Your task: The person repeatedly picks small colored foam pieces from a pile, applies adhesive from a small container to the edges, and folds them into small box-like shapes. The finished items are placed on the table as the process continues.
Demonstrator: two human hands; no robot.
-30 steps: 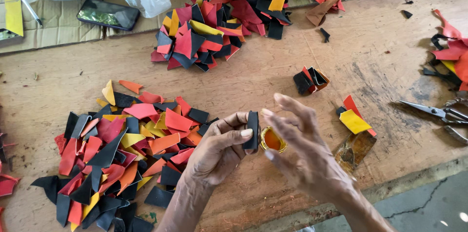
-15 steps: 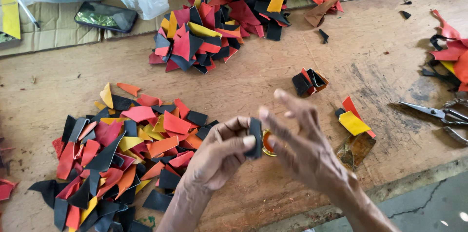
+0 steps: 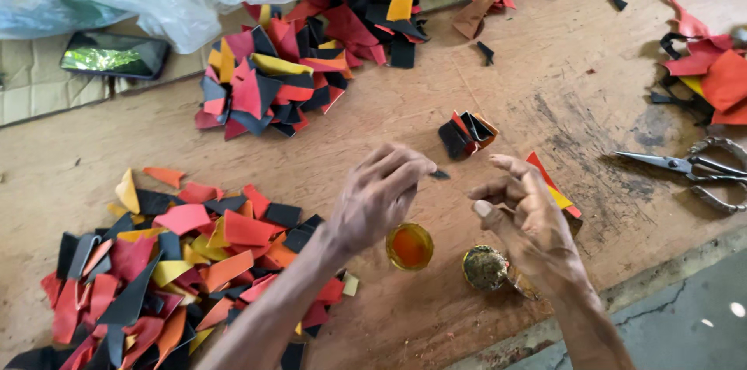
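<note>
From the head view, your left hand [image 3: 381, 195] has let go of the small round tin [image 3: 410, 246], which a second ago sat between both hands; it now rests open on the worn wooden surface [image 3: 545, 82], amber paste showing. That hand pinches a dark leather scrap [image 3: 440, 175]. Your right hand [image 3: 529, 218] hovers loosely curled and empty above the crusted lid [image 3: 485, 267].

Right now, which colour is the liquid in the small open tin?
Orange, inside the tin near the left hand; head view.
</note>
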